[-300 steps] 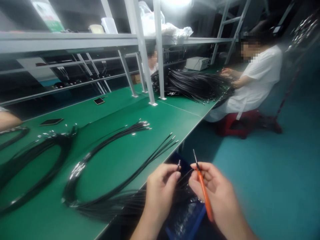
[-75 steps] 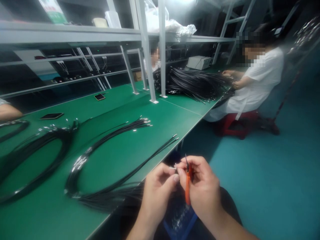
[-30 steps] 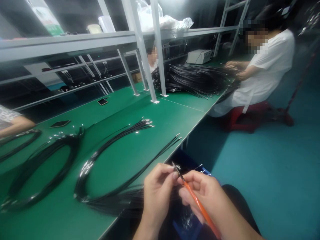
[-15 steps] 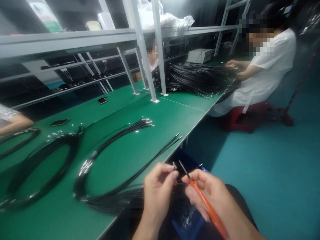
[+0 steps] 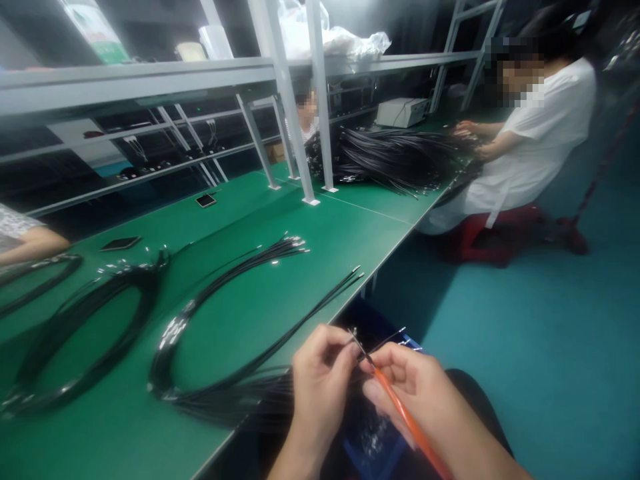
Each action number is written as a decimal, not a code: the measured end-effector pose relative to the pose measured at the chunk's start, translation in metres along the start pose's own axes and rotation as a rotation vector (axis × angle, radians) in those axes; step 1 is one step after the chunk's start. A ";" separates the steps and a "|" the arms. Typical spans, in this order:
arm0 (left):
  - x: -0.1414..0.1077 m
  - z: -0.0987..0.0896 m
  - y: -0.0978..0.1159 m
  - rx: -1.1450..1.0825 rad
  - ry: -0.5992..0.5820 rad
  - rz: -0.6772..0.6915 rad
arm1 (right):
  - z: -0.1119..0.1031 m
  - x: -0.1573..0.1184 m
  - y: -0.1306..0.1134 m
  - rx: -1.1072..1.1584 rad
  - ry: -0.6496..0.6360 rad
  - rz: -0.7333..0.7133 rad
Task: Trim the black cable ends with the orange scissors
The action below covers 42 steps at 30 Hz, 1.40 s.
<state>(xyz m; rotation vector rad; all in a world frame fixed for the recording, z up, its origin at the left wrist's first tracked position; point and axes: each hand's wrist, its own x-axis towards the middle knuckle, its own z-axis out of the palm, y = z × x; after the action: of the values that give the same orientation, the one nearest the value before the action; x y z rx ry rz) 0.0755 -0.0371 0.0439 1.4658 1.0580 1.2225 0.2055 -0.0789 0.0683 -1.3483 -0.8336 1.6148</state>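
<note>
My left hand (image 5: 323, 373) is closed in a pinch on the small metal end of a black cable, above the front edge of the table. In my right hand (image 5: 405, 387) is an orange-handled tool (image 5: 407, 417) with a thin dark pointed tip; its exact kind I cannot make out. The tip meets the cable end at my left fingertips. Another thin black cable with a bright tip (image 5: 397, 333) sticks out behind my right fingers. To the left, a curved bundle of black cables (image 5: 165, 373) with silvery ends lies on the green table (image 5: 240, 320).
More coiled black cables (image 5: 133, 313) lie further left, near two dark flat devices. A blue bin (image 5: 373, 460) sits below my hands. White shelf posts (image 5: 295, 133) rise from the table. A co-worker in white (image 5: 545, 133) handles a large cable pile (image 5: 395, 153) at the back right.
The tool's tip has swung left and now meets the cable end in my left fingers; before, it was a little apart. My hands have drawn closer together.
</note>
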 end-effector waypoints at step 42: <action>0.003 0.011 0.013 0.600 -0.095 0.271 | -0.008 0.019 0.000 0.392 0.192 -0.333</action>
<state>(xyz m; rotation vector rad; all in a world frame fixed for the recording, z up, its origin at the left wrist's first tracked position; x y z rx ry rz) 0.0879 -0.0384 0.0563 2.1623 1.2539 1.0443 0.2127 -0.0623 0.0590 -1.0059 -0.5542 1.2826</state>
